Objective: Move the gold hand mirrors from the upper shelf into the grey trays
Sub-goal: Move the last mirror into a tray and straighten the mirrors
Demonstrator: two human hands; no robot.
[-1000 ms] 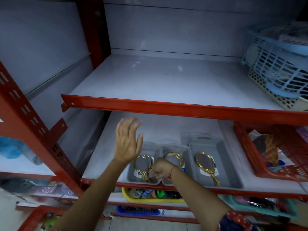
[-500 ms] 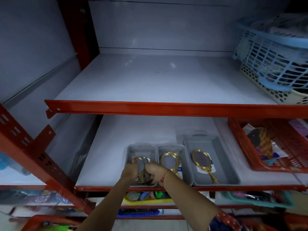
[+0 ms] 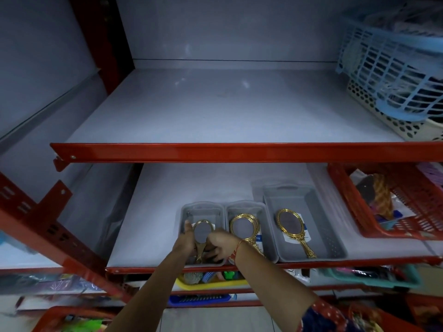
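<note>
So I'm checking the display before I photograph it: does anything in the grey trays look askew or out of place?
Mostly tidy. The mirror in the right tray lies diagonally, handle toward the front right corner. The middle tray's mirrors are stacked slightly offset. Both hands, left hand and right hand, are on the left tray's mirror.

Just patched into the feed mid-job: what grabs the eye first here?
Both hands, left hand and right hand, meet on a gold hand mirror over the leftmost grey tray. Two more trays to its right hold mirrors, below the bare upper shelf, with a blue basket at its right end.
</note>
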